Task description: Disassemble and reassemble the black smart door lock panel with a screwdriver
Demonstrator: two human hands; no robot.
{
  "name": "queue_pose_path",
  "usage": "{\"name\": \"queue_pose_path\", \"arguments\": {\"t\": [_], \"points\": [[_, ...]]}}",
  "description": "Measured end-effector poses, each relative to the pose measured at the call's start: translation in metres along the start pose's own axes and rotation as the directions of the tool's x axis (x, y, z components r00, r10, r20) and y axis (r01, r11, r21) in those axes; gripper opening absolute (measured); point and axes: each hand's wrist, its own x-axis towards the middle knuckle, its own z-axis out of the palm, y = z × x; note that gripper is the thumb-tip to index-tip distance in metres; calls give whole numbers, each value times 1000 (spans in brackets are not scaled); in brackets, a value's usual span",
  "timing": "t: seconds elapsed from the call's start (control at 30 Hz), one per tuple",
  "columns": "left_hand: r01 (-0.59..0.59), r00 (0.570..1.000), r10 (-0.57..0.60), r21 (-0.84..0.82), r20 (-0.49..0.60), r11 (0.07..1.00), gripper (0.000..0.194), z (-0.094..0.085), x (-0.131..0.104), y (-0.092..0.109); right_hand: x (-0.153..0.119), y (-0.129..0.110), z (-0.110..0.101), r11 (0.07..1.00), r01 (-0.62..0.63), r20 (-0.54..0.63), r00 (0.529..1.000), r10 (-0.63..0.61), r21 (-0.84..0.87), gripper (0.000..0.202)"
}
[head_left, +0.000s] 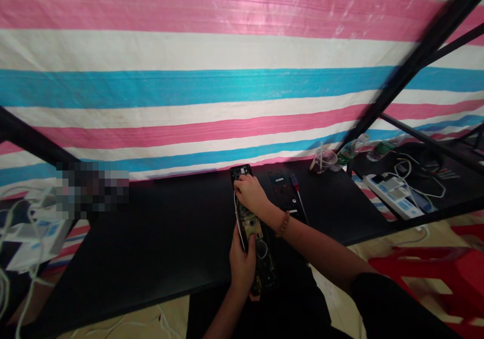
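A long, narrow black electronic device lies open at the table's front edge, its inside showing a yellowish board. My left hand grips its lower left side, with the thumb over the board. At the far end, my right hand has its fingers pinched together over the casing; whatever is between them is hidden. A white wire runs along the left side, from under my right hand down past my left. To the right lies a screwdriver beside a dark flat panel.
A plastic cup and a clear bottle stand at the black table's right end. Power strips with white cables are at the far right and far left. A red stool is at lower right. A striped sheet hangs behind.
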Motion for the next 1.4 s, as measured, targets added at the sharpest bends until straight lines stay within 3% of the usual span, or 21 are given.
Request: {"name": "queue_pose_path", "arguments": {"t": [0.13, 0.27, 0.37, 0.47, 0.67, 1.03, 1.2, 1.4], "points": [[18, 1000, -18, -4, -4, 1000, 57, 0, -2, -2, -5, 3, -6, 995, 7, -36, 999, -4, 99, 11], [17, 1000, -17, 11, -1, 1000, 54, -1, -3, -6, -28, 7, -15, 972, 47, -120, 993, -20, 230, 12], [21, 1000, -21, 2, -3, 1000, 54, -1, -2, -7, -47, 7, -16, 966, 122, -25, 993, -119, 228, 11], [20, 1000, -20, -13, -12, 1000, 53, 0, -1, -8, -57, 6, -11, 966, 181, 39, 981, -191, 184, 23], [3, 1000, -4, -35, -28, 999, 53, 1, -2, -10, -54, 5, -8, 962, 263, 22, 964, -265, 74, 8], [9, 1000, -9, -47, -1, 999, 53, -1, -3, -6, -42, 19, -31, 908, 417, 138, 897, -419, 43, 11], [14, 1000, -14, -49, -2, 999, 53, -1, -3, -9, -41, 16, -30, 902, 431, 175, 889, -424, -4, 13], [-3, 1000, 2, -34, -16, 999, 51, -1, -3, -6, -44, 22, -29, 882, 467, 150, 869, -471, 62, 20]]}}
